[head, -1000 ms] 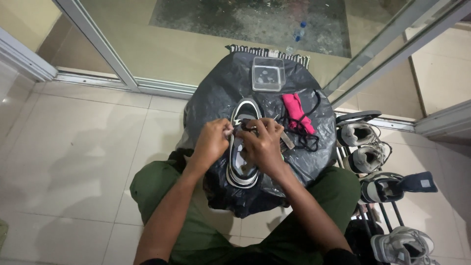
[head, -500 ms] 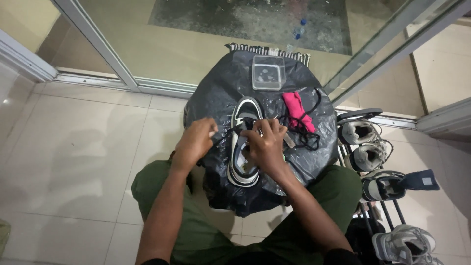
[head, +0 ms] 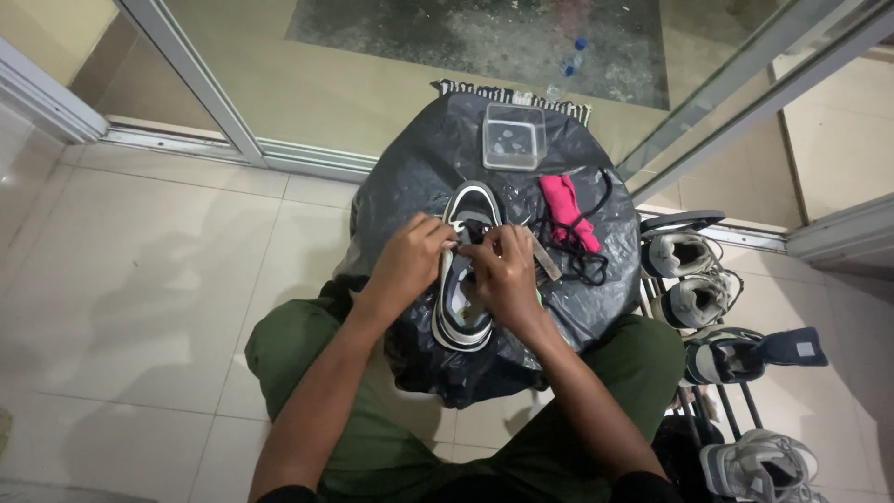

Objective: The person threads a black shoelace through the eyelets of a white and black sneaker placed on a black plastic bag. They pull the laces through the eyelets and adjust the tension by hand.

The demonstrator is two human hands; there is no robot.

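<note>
A dark sneaker with a white sole (head: 463,317) lies lengthwise on a round table covered in black plastic (head: 400,186). My left hand (head: 410,263) grips the shoe's left side near the lace area, pinching something white, seemingly a lace end. My right hand (head: 505,276) rests over the shoe's upper from the right, fingers curled on the laces. The two hands meet above the shoe's tongue. The middle of the shoe is hidden under my fingers.
A pink cloth (head: 566,210) and a loose black lace (head: 589,261) lie right of the shoe. A clear plastic box (head: 514,136) sits at the table's far edge. A rack of sneakers (head: 694,279) stands to the right. Glass door frames run behind the table.
My left hand moved out to the left of the shoe half a second ago and has come back in against the lace area beside my right hand.
</note>
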